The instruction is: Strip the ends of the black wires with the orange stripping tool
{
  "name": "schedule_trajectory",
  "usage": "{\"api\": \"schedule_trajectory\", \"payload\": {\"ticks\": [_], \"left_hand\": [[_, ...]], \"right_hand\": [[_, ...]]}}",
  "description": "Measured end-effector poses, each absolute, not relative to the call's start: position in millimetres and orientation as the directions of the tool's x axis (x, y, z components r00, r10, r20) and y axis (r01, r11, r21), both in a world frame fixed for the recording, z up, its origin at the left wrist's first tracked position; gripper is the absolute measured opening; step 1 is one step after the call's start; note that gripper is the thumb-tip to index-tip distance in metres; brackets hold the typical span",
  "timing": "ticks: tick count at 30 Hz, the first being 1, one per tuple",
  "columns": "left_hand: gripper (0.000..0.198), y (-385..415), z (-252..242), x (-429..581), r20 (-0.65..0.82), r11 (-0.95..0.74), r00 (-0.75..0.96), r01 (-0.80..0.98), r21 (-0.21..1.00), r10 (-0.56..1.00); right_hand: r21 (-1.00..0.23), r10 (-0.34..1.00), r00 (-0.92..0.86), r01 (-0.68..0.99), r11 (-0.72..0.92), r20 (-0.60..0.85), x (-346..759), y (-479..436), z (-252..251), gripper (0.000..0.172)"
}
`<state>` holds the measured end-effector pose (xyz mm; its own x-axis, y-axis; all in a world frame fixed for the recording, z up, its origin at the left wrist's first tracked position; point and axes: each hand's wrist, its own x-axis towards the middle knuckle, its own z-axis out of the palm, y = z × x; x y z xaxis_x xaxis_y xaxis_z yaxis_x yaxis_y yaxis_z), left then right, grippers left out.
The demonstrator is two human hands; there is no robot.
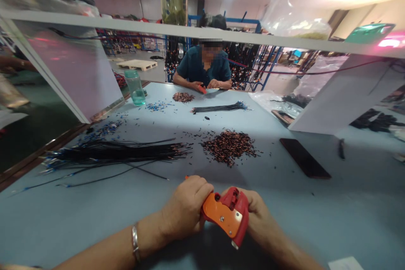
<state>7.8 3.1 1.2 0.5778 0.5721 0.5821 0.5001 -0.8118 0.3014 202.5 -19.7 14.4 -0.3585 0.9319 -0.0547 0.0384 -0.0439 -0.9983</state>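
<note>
An orange and red wire stripper [223, 216] is held above the near part of the table, its red jaws up and to the right. My left hand [187, 206], with a metal bracelet at its wrist, is wrapped round the handles. My right hand [257, 211] is closed at the stripper's red head; most of its fingers are hidden behind it. Beyond my hands lies a heap of short black and copper-coloured offcuts [230, 147]. To the left is a bundle of black wires [117, 152], with bluish tips at the left and bared copper at the right.
A dark phone [304, 158] lies at the right. A co-worker [204, 67] sits across the table holding a red tool [201, 89], near a smaller heap [183, 97] and wire bundle [220, 107]. A green bottle [135, 87] stands at the left; a shelf [202, 33] spans overhead.
</note>
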Motion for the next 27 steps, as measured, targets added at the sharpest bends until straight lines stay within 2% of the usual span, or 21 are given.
{"api": "schedule_trajectory", "payload": {"ticks": [20,27], "left_hand": [[0.011,4.6,1.6,9.0,0.578,-0.798,0.568,0.527,0.291,0.586],[0.012,5.0,3.1,8.3,0.599,-0.806,0.572,0.544,0.234,0.561]], "right_hand": [[-0.996,0.940,-0.342,0.083,0.031,0.000,198.4,-22.3,14.5,0.030],[-0.998,0.942,-0.332,0.065,-0.023,-0.043,198.0,-23.9,12.9,0.033]]}}
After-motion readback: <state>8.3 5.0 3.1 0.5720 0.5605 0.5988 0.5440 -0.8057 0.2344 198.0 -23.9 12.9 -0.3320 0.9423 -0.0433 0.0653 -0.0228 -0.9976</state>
